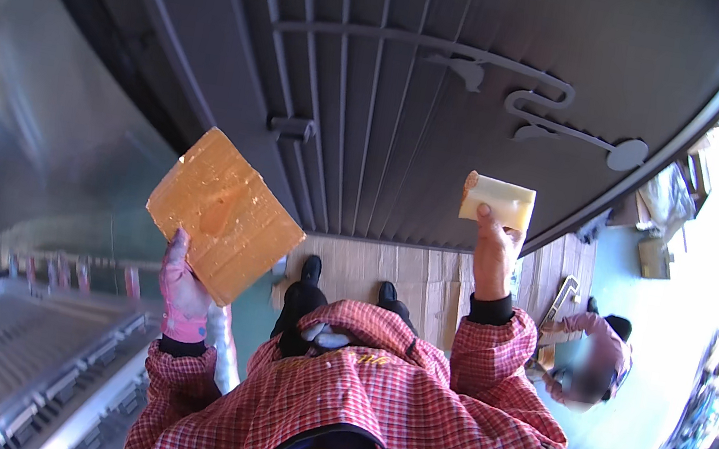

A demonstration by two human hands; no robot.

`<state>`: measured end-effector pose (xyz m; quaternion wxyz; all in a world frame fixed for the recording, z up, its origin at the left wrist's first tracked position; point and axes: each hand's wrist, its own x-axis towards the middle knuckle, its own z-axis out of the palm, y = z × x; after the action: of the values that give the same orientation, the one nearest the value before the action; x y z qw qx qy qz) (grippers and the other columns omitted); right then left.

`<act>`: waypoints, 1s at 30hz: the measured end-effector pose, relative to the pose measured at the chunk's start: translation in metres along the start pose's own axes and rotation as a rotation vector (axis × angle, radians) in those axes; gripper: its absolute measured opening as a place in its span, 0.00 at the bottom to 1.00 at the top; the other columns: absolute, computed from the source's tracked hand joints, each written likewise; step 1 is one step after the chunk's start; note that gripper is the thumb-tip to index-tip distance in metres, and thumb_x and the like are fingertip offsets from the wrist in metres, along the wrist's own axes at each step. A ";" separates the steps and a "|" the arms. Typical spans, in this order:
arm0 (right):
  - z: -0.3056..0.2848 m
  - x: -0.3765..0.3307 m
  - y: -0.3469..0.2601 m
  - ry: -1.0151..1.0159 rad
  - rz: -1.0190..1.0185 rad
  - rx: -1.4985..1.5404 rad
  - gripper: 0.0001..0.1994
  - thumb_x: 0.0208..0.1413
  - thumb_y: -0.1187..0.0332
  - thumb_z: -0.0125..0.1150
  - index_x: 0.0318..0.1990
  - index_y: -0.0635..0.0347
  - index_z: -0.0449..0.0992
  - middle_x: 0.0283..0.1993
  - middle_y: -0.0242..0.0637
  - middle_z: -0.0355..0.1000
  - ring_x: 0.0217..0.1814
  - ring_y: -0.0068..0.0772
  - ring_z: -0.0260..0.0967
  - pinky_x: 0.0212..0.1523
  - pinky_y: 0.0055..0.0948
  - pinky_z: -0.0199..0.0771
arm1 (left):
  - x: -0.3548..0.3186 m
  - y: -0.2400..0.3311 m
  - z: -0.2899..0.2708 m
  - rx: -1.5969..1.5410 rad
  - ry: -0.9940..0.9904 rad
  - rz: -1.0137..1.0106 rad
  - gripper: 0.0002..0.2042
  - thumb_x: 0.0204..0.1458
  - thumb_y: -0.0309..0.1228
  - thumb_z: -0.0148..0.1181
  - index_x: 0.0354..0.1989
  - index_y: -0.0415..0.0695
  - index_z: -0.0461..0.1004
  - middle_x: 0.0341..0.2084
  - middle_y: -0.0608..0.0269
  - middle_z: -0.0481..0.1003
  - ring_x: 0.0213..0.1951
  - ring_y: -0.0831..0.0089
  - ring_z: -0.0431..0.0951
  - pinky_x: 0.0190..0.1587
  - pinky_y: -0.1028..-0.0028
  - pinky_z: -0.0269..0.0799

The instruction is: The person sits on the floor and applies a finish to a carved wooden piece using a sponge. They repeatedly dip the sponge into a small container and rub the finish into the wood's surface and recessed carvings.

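My left hand (184,296), in a pink glove, grips a flat tan square piece (227,215) by its lower left edge. It looks like cardboard, with pale specks and a darker smear in the middle. In my bare right hand (494,263) is a small cream-coloured piece (500,201) with a smooth, shiny face and a rough brown left end; its exact kind I cannot tell. The thumb lies over its lower edge, and the other fingers are mostly hidden behind it. Both hands are raised apart, in front of a large dark grey ribbed panel (409,148).
A curved grey rod-like fitting (444,45) runs across the panel. A metal rack or tray (29,351) stands at lower left. On the right another person (597,356) bends over near wooden boards (426,282) on the floor. A cardboard box (654,258) lies beyond.
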<state>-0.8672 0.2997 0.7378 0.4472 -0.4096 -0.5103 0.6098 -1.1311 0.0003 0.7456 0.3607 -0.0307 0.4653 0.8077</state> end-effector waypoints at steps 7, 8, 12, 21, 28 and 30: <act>0.043 0.018 0.004 0.388 -0.199 0.141 0.21 0.48 0.69 0.72 0.49 0.64 0.73 0.44 0.36 0.76 0.47 0.28 0.73 0.51 0.26 0.68 | 0.065 0.014 0.030 0.132 -0.168 -0.150 0.25 0.63 0.41 0.51 0.65 0.42 0.60 0.58 0.56 0.68 0.57 0.62 0.71 0.59 0.60 0.69; 0.047 0.023 0.004 0.418 -0.210 0.147 0.22 0.48 0.69 0.74 0.49 0.63 0.73 0.44 0.36 0.76 0.47 0.29 0.73 0.51 0.27 0.70 | 0.071 0.014 0.031 0.155 -0.165 -0.166 0.25 0.63 0.41 0.51 0.64 0.42 0.60 0.58 0.56 0.68 0.57 0.62 0.71 0.59 0.60 0.69; 0.052 0.052 0.015 0.537 -0.234 0.101 0.23 0.47 0.65 0.76 0.49 0.62 0.74 0.45 0.36 0.76 0.46 0.30 0.74 0.48 0.27 0.73 | 0.090 0.006 0.043 0.176 -0.159 -0.213 0.25 0.62 0.41 0.52 0.64 0.42 0.60 0.58 0.57 0.68 0.57 0.63 0.71 0.58 0.61 0.70; 0.059 0.133 0.036 0.586 -0.357 -0.036 0.21 0.50 0.66 0.74 0.49 0.62 0.73 0.44 0.38 0.76 0.46 0.31 0.75 0.46 0.26 0.77 | 0.108 -0.019 0.084 0.241 -0.220 -0.235 0.27 0.62 0.44 0.51 0.66 0.42 0.58 0.60 0.55 0.66 0.59 0.61 0.69 0.59 0.59 0.68; 0.075 0.172 0.046 0.641 -0.402 -0.009 0.24 0.49 0.67 0.74 0.51 0.58 0.69 0.45 0.37 0.74 0.48 0.32 0.74 0.46 0.26 0.77 | 0.123 -0.033 0.106 0.293 -0.220 -0.307 0.29 0.60 0.43 0.55 0.66 0.43 0.57 0.60 0.56 0.66 0.59 0.61 0.69 0.59 0.59 0.69; 0.078 0.179 0.049 0.655 -0.412 -0.024 0.23 0.49 0.67 0.74 0.50 0.58 0.70 0.44 0.37 0.74 0.47 0.32 0.74 0.46 0.26 0.77 | 0.129 -0.035 0.107 0.311 -0.239 -0.322 0.30 0.60 0.44 0.55 0.66 0.43 0.57 0.60 0.56 0.66 0.59 0.61 0.69 0.59 0.58 0.69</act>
<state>-0.9956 0.4480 0.6930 0.6948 -0.4767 -0.4192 0.3381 -1.1748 0.1650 0.7308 0.5376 0.0470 0.5270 0.6565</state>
